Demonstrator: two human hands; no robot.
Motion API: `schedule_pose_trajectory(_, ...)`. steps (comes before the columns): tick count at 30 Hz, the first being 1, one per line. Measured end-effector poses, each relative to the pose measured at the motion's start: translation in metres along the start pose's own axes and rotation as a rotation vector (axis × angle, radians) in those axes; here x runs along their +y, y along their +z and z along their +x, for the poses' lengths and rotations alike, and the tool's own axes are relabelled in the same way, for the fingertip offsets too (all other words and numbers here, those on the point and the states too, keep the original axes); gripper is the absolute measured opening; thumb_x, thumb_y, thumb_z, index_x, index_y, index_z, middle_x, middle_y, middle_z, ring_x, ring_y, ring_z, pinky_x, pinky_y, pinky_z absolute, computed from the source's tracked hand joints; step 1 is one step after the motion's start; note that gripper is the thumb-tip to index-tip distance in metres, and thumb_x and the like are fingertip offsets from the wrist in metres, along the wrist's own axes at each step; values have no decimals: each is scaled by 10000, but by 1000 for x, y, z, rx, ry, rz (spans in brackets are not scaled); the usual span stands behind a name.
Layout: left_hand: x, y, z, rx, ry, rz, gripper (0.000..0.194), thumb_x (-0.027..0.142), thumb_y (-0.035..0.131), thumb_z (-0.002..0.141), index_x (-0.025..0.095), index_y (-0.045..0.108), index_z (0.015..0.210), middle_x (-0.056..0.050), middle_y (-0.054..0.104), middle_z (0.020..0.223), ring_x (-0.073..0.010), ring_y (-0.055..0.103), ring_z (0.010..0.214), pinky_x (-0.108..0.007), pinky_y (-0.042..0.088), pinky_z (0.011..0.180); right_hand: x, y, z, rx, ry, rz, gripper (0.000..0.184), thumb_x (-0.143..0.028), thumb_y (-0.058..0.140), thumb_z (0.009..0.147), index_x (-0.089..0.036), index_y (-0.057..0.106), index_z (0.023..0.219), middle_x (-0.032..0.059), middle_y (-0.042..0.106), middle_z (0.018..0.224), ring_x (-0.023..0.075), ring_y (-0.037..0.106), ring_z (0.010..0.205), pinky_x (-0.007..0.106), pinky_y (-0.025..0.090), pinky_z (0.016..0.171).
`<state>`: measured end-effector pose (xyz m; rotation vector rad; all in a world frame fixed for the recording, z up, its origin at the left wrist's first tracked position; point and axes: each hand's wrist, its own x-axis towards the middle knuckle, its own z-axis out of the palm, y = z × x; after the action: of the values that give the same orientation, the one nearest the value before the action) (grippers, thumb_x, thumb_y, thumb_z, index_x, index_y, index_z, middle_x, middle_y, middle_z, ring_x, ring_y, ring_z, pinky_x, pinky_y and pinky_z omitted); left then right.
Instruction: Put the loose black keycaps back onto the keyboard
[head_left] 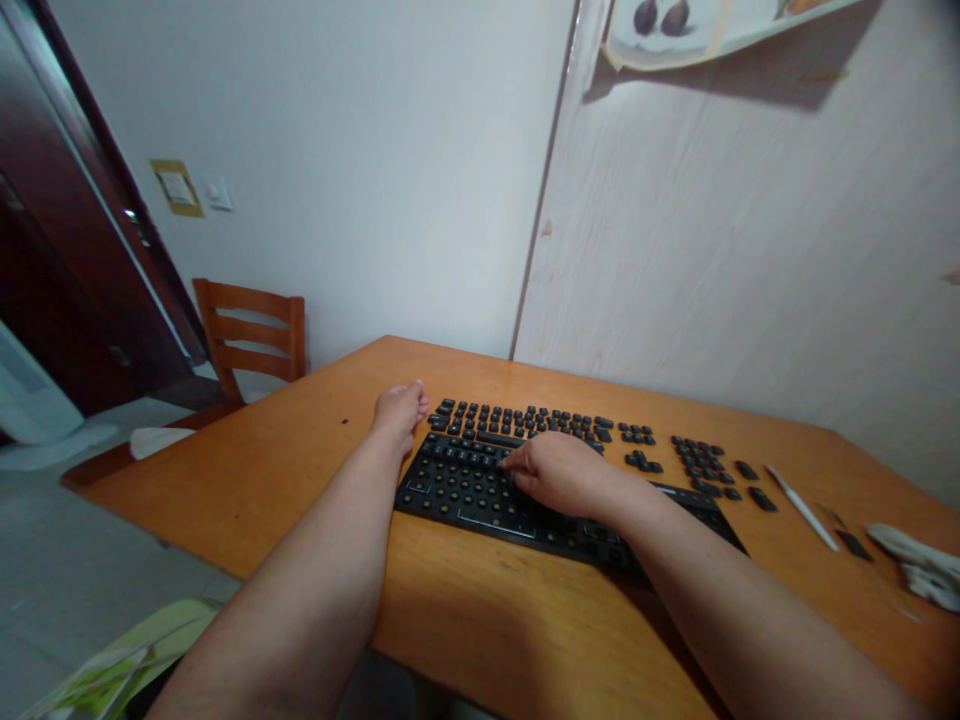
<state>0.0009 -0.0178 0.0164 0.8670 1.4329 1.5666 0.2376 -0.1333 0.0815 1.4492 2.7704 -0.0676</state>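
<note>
A black keyboard (pixel 480 497) lies on the wooden table, its upper left rows fitted with keycaps and many lower positions bare. My right hand (pixel 561 474) reaches over it, thumb and fingertips pinched at a small black keycap (pixel 502 464) at the end of a fitted row. The palm hides the keyboard's middle. Beside the keyboard's upper left corner, my left hand (pixel 399 412) rests with its fingers curled in; whatever is inside them is hidden. Loose keycaps (pixel 517 416) are laid out in rows just behind the keyboard.
Further right lie number-pad keycaps (pixel 701 460), a white pen-like stick (pixel 802 508), a small dark piece (pixel 853 545) and a whitish bundle (pixel 919 560). One tiny dark bit (pixel 345 421) sits on the table (pixel 300 510) at left. A wooden chair (pixel 251 330) stands beyond.
</note>
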Motion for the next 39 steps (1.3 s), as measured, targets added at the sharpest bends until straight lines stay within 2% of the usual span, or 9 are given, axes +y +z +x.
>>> schedule_pose_trajectory(3, 1, 0, -1, 4, 0, -4, 167, 285, 614, 772, 151, 559, 687, -9, 576, 632, -77, 513, 521, -189, 379, 501, 11, -7, -1, 78, 42, 54, 325, -234, 515, 885, -271, 783, 1065, 32, 783, 1021, 223, 707, 930, 315, 505, 800)
schedule_pose_trajectory(8, 2, 1, -2, 10, 1, -5, 173, 273, 613, 764, 152, 548, 659, -9, 570, 616, -79, 515, 521, -191, 385, 502, 41, -22, 2, 246, 201, 151, 324, -271, 517, 912, -231, 767, 1114, 63, 780, 1000, 218, 698, 892, 303, 490, 747)
schedule_pose_trajectory(11, 1, 1, -1, 17, 1, 6, 179, 281, 613, 773, 151, 556, 663, -11, 575, 619, -84, 528, 526, -193, 398, 505, 59, -28, 11, 293, 281, 145, 322, -287, 549, 892, -213, 770, 1115, 89, 774, 1017, 232, 695, 895, 316, 493, 750)
schedule_pose_trajectory(17, -1, 0, 2, 28, -7, 1, 175, 290, 632, 765, 144, 581, 684, -17, 596, 633, -84, 539, 536, -188, 410, 507, 93, -25, 44, 184, 429, 108, 295, -251, 597, 845, -233, 783, 1073, 88, 766, 1054, 245, 689, 934, 327, 491, 779)
schedule_pose_trajectory(21, -2, -1, 3, 30, -20, 3, 178, 299, 633, 772, 138, 597, 704, -21, 608, 649, -82, 542, 545, -183, 403, 504, 107, -13, 64, 133, 441, 109, 251, -247, 659, 805, -233, 796, 1014, 82, 770, 1042, 245, 686, 964, 313, 489, 788)
schedule_pose_trajectory(26, -1, -2, 4, 29, -29, -1, 180, 299, 636, 781, 135, 607, 714, -21, 613, 656, -82, 544, 549, -184, 399, 506, 114, -2, 83, 74, 428, 117, 217, -289, 696, 798, -247, 802, 982, 66, 779, 986, 225, 691, 918, 293, 487, 763)
schedule_pose_trajectory(31, 0, -1, 3, 34, -35, 4, 171, 288, 638, 777, 136, 603, 707, -18, 609, 642, -86, 548, 548, -190, 405, 510, 118, 5, 95, 46, 428, 107, 219, -359, 710, 815, -249, 805, 979, 77, 776, 1006, 230, 686, 951, 294, 486, 782)
schedule_pose_trajectory(39, 0, -1, 1, 35, -42, 13, 186, 297, 634, 804, 137, 596, 717, -14, 606, 649, -84, 549, 555, -193, 407, 521, 127, 12, 106, 5, 432, 111, 213, -304, 727, 791, -256, 805, 983, 54, 779, 1006, 211, 691, 943, 269, 478, 766)
